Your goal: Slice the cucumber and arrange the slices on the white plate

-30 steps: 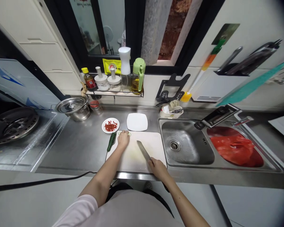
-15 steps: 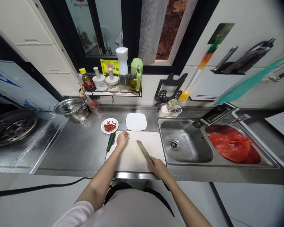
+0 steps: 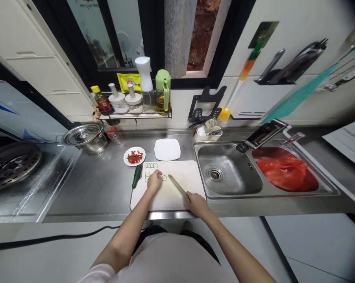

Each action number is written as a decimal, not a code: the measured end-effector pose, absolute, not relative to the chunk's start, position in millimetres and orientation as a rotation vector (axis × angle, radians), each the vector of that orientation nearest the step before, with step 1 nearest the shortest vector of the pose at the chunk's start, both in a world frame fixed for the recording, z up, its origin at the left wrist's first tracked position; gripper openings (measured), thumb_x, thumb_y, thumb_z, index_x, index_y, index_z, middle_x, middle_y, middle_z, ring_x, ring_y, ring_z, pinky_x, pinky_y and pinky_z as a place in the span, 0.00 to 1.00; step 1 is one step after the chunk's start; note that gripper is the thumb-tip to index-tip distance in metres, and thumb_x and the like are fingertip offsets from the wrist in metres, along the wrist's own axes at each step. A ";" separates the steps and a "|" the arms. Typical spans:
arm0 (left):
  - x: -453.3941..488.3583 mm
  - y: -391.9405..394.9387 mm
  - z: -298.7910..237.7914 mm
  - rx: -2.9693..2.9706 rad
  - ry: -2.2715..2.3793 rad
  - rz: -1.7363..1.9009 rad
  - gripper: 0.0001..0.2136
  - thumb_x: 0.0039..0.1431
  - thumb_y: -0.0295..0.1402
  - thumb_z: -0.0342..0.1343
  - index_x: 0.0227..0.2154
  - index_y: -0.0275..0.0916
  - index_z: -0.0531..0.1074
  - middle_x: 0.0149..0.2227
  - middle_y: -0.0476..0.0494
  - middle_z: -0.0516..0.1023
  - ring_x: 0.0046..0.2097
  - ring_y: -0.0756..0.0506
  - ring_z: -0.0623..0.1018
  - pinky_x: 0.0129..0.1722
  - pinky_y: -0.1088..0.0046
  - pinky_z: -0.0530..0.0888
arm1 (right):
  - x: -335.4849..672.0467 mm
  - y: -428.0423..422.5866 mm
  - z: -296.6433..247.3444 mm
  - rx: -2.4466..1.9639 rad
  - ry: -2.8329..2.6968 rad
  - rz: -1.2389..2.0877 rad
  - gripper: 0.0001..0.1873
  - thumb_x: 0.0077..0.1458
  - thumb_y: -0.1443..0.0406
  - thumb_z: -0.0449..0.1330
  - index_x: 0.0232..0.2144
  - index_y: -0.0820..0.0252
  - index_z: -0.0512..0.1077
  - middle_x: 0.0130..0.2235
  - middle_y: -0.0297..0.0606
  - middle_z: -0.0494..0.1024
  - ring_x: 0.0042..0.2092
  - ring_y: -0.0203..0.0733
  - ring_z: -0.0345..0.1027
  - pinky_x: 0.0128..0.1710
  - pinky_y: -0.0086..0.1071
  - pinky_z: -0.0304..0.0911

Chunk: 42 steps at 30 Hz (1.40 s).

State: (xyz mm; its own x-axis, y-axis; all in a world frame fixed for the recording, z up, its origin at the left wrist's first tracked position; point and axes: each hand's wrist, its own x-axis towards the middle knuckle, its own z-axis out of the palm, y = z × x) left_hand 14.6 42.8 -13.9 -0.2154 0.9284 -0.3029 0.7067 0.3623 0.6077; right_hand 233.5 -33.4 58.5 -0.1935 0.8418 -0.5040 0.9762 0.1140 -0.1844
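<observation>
A white cutting board (image 3: pixel 177 196) lies on the counter in front of me. My right hand (image 3: pixel 196 203) is closed around the handle of a kitchen knife (image 3: pixel 177 184), its blade pointing up and left over the board. My left hand (image 3: pixel 154 181) has its fingers curled low over the board. Right at its fingertips is a round cucumber slice (image 3: pixel 164 178); whether anything is pinched inside the fingers is hidden. More cucumber slices (image 3: pixel 151 165) form a row along the board's far left edge, and a few lie just left of the hand. A dark green cucumber piece (image 3: pixel 137 176) rests along the board's left edge.
Behind the board are a plate of chopped red pieces (image 3: pixel 135 157) and a white square plate (image 3: pixel 167 149). A double sink (image 3: pixel 232 173) with a red plastic bag (image 3: pixel 282 172) adjoins on the right. A lidded steel pot (image 3: pixel 90 139) stands left, below a condiment shelf (image 3: pixel 136 116).
My left hand has drawn back toward me, uncovering the far row of cucumber slices. The knife stays in my right hand, angled much as before. The whole view has shifted slightly.
</observation>
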 end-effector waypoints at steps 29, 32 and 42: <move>12.0 46.3 -20.4 1.546 2.013 0.311 0.08 0.55 0.28 0.54 0.39 0.42 0.73 0.39 0.44 0.74 0.43 0.46 0.73 0.41 0.73 0.67 | 209.6 -31.6 64.8 1.670 2.149 -0.721 0.17 0.63 0.65 0.43 0.42 0.63 0.70 0.41 0.50 0.77 0.44 0.49 0.72 0.39 0.37 0.61; 11.6 46.2 -20.8 1.546 2.013 0.317 0.08 0.55 0.28 0.54 0.38 0.42 0.74 0.39 0.44 0.74 0.43 0.46 0.73 0.42 0.72 0.67 | 207.9 -32.3 64.6 1.657 2.139 -0.733 0.17 0.62 0.66 0.43 0.42 0.64 0.70 0.41 0.51 0.77 0.44 0.49 0.72 0.39 0.37 0.61; 11.8 45.5 -18.5 1.551 2.014 0.316 0.08 0.55 0.27 0.54 0.38 0.42 0.73 0.39 0.44 0.74 0.42 0.46 0.73 0.41 0.73 0.67 | 204.6 -26.0 68.1 1.625 2.085 -0.772 0.16 0.60 0.69 0.43 0.42 0.65 0.70 0.41 0.51 0.77 0.44 0.50 0.72 0.38 0.37 0.62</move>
